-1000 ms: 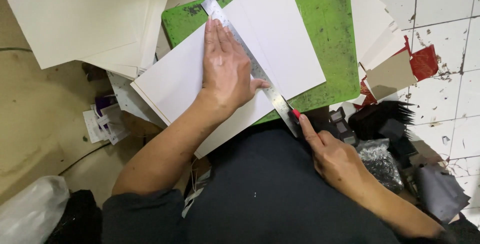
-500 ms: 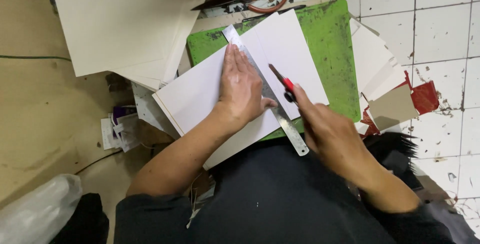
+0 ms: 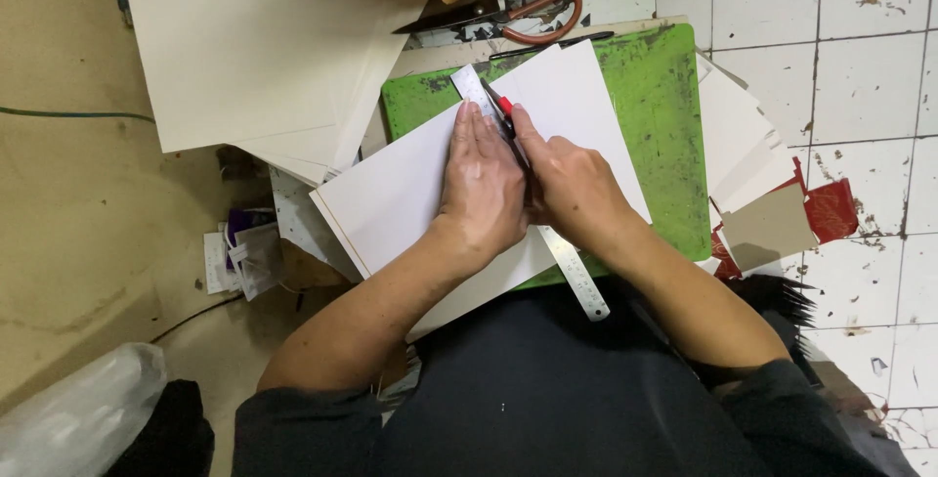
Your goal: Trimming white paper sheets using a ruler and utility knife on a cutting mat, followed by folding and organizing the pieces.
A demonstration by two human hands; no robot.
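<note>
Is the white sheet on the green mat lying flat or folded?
Flat: the white sheet lies spread on the green mat, pinned under the metal ruler and left hand.

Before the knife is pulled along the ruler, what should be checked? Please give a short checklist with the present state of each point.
1. Left hand presses flat on the ruler: ok.
2. Knife in the right hand, its tip at the ruler's far end: ok.
3. White sheet lies on the green mat: ok.
4. Left fingertips clear of the cutting edge: cannot tell.
5. Blade pushed out far enough: cannot tell.
6. Scissors away from the cutting line: ok.
</note>
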